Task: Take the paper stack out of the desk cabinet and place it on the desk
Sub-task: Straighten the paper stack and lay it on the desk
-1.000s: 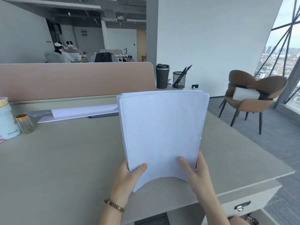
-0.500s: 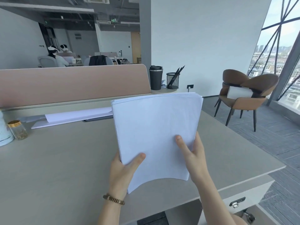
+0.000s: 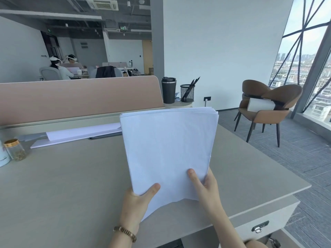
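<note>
I hold a thick stack of white paper tilted up above the beige desk, its near edge sagging between my hands. My left hand grips the lower left corner, thumb on top. My right hand grips the lower right edge, thumb on the top sheet. The desk cabinet with a black lock handle sits under the desk's right end, its drawer front visible.
A glass jar with a gold lid and a white container stand at the far left. Flat white sheets lie along the pink partition. A black tumbler, mesh pen cup and brown chair are beyond.
The stack has moved forward over the desk and lowered slightly, with both hands still gripping its near corners. The view has shifted a little to the right.
</note>
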